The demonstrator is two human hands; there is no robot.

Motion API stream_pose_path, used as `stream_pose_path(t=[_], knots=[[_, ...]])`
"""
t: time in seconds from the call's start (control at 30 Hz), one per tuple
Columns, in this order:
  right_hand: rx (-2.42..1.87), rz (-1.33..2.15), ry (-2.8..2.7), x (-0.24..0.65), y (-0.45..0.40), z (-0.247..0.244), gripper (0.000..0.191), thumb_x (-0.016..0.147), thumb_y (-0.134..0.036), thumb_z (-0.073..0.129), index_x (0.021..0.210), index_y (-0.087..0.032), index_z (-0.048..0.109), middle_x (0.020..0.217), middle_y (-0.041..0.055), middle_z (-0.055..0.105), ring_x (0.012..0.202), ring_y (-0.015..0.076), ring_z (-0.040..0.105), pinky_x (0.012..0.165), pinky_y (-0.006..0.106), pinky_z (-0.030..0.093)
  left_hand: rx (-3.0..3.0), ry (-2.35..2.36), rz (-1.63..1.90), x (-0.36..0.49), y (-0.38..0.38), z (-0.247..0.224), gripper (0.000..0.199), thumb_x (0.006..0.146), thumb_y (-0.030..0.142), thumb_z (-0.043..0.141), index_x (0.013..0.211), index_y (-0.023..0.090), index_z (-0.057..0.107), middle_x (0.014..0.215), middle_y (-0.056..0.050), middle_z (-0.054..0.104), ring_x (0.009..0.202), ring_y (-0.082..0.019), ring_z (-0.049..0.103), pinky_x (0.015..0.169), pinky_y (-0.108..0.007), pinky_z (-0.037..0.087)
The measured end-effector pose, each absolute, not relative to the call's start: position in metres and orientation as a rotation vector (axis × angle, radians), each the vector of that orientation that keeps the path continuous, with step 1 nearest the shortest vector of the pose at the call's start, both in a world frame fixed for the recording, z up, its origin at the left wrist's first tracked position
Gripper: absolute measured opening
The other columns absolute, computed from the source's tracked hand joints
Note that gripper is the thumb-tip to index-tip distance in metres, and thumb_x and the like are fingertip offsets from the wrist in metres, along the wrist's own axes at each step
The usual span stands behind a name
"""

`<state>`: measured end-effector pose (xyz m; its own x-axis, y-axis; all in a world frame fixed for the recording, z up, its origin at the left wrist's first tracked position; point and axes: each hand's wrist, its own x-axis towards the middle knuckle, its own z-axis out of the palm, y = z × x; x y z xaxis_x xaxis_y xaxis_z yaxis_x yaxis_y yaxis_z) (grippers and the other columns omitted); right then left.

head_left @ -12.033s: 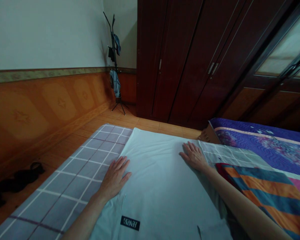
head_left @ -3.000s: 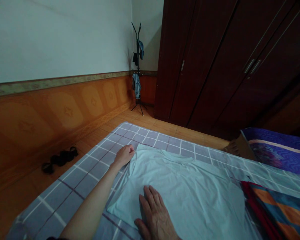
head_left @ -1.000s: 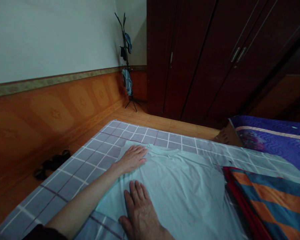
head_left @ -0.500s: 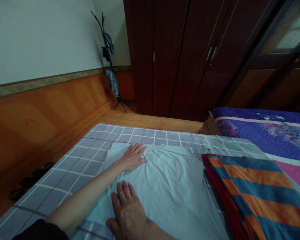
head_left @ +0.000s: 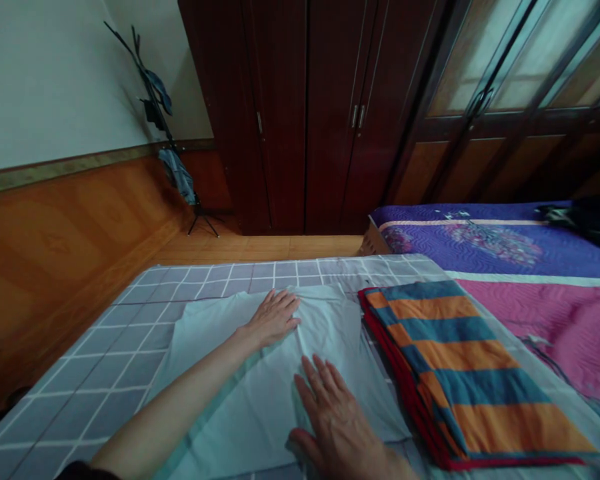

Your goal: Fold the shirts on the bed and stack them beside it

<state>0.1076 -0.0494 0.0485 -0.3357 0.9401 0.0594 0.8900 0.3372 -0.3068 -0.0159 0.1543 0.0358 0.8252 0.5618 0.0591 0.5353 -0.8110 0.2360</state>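
A pale, whitish-blue garment (head_left: 260,407), probably a shirt, lies spread flat on the checked bed sheet (head_left: 125,347). My left hand (head_left: 274,318) rests palm down near its far edge, fingers stretched out. Closer to me, my right hand (head_left: 337,423) is spread over the garment's right part, its fingers apart; whether the palm presses on the cloth I cannot tell. Neither hand grips anything. Soft creases run through the fabric around the hands.
Right of the garment lies a folded orange-and-blue striped cloth (head_left: 460,347) with a red layer beneath it. Beyond it is a purple and pink bedspread (head_left: 510,233). A dark wardrobe (head_left: 290,120) and a coat stand (head_left: 155,100) stand at the back.
The view has swung right. My right hand has slid right across the garment, from its left part to its right. My left hand has shifted slightly right, and the garment's creases look flatter.
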Motion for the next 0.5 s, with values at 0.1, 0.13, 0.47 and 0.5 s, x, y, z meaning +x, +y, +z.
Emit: stream_pose_path(t=[0.1, 0.13, 0.47, 0.5], knots=[[-1.802, 0.177, -2.281, 0.140, -0.065, 0.028, 0.063, 0.081, -0.034, 0.064, 0.137, -0.013, 0.044, 0.146, 0.0194, 0.032, 0.134, 0.0381, 0.029, 0.105, 0.053, 0.034, 2.786, 0.762, 0.254, 0.005, 0.155, 0.038, 0.041, 0.093, 0.037, 0.047, 0.132, 0.025, 0.046, 0.143, -0.007, 0.044, 0.136, -0.023, 0.031, 0.113, -0.043, 0.013], [-1.811, 0.135, -2.272, 0.145, -0.069, 0.022, 0.064, 0.081, -0.030, 0.064, 0.139, -0.014, 0.042, 0.147, 0.0191, 0.031, 0.135, 0.0377, 0.028, 0.105, 0.052, 0.035, 2.774, 0.747, 0.276, 0.013, 0.155, 0.039, 0.039, 0.092, 0.035, 0.049, 0.129, 0.025, 0.048, 0.141, -0.007, 0.046, 0.134, -0.024, 0.033, 0.113, -0.044, 0.015], [-1.766, 0.134, -2.264, 0.149, -0.072, 0.013, 0.066, 0.082, -0.031, 0.062, 0.141, -0.016, 0.038, 0.148, 0.0191, 0.026, 0.136, 0.0384, 0.024, 0.105, 0.053, 0.033, 2.657, 0.687, 0.453, 0.103, 0.153, 0.048, 0.027, 0.083, 0.018, 0.054, 0.109, 0.022, 0.061, 0.110, -0.007, 0.065, 0.106, -0.024, 0.055, 0.098, -0.038, 0.036], [-1.770, 0.147, -2.258, 0.150, -0.073, 0.013, 0.067, 0.081, -0.031, 0.063, 0.141, -0.016, 0.038, 0.148, 0.0188, 0.026, 0.136, 0.0383, 0.024, 0.106, 0.053, 0.032, 2.630, 0.698, 0.471, 0.111, 0.151, 0.045, 0.026, 0.082, 0.018, 0.054, 0.107, 0.022, 0.062, 0.106, -0.007, 0.066, 0.104, -0.024, 0.056, 0.096, -0.037, 0.037]])
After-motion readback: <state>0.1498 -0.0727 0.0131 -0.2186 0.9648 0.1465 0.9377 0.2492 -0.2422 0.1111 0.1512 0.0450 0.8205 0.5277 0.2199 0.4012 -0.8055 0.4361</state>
